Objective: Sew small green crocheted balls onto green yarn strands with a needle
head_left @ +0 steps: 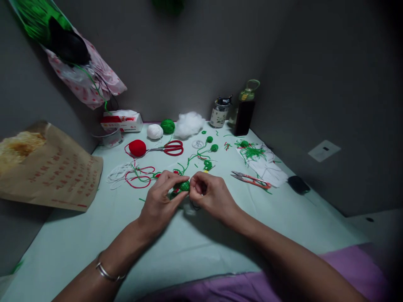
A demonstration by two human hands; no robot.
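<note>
While the left hand (161, 196) pinches a green crocheted piece (185, 186) above the table (189, 247), nearer than the red-handled scissors (164, 148), the right hand (214, 193) pinches narrowly at its right edge; what it holds, cannot tell.

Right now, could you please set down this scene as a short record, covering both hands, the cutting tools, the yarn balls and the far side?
Left hand: pinching a small green crocheted piece
Right hand: pinched beside it; anything held is too small to tell
Cutting tools: red-handled scissors; orange-handled snips
Yarn balls: red ball, white ball, green ball
Far side: white stuffing, patterned canister, bottle behind dark slab
</note>
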